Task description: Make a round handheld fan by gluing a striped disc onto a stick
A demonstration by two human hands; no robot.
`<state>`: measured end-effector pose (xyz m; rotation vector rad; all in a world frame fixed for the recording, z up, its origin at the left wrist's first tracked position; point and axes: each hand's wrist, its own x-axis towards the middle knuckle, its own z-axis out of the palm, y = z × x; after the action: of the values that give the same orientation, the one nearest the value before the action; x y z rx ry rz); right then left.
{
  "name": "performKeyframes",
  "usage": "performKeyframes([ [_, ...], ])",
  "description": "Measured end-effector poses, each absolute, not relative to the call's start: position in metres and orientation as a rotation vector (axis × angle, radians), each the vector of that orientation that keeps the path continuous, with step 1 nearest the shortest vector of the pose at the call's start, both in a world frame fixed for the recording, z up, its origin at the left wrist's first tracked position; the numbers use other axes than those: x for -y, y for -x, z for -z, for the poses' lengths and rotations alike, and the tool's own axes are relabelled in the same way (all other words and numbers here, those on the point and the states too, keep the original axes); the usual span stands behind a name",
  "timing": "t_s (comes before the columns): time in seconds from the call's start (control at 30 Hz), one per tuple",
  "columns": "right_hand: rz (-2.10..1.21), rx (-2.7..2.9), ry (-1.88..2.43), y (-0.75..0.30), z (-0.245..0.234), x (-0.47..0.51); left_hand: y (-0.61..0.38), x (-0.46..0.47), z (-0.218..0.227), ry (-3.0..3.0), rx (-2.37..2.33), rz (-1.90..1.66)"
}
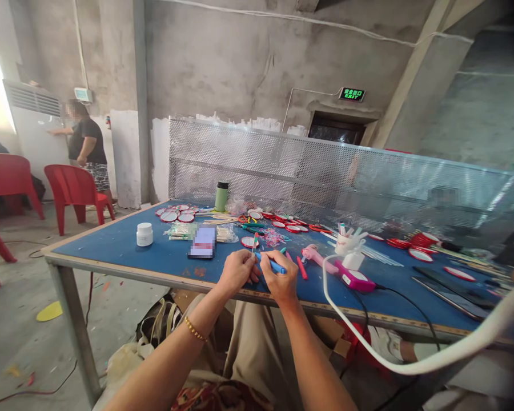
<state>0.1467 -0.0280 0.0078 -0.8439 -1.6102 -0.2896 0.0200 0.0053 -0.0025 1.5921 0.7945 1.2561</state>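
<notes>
My left hand point(237, 269) pinches a thin upright stick point(255, 242) with a red top and a pale lower part, too small to name more exactly. A blue pen point(277, 266) is gripped in my right hand point(280, 278), its front end close to the fingers of my left hand. Both hands are together over the table's front edge. Just behind them lies a round white disc with a red rim point(248, 242). A red pen point(302, 267) rests to the right of my right hand. My fingers hide part of the stick.
On the blue table point(124, 254) stand a white jar point(144, 234), a propped phone point(203, 242) and a green bottle point(221, 197). Rightward are a pink tool point(314, 254), a cup of pens point(345, 244) and a thick white cable point(360, 339). A person point(88, 142) stands far left.
</notes>
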Motion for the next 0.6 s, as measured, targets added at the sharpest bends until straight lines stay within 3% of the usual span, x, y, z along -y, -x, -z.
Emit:
performKeyframes([
  [0.6,0.307,1.59,0.877,-0.1462,-0.0094,0.0288,-0.0194,-0.0041,0.0016,-1.609,-0.806,-1.244],
])
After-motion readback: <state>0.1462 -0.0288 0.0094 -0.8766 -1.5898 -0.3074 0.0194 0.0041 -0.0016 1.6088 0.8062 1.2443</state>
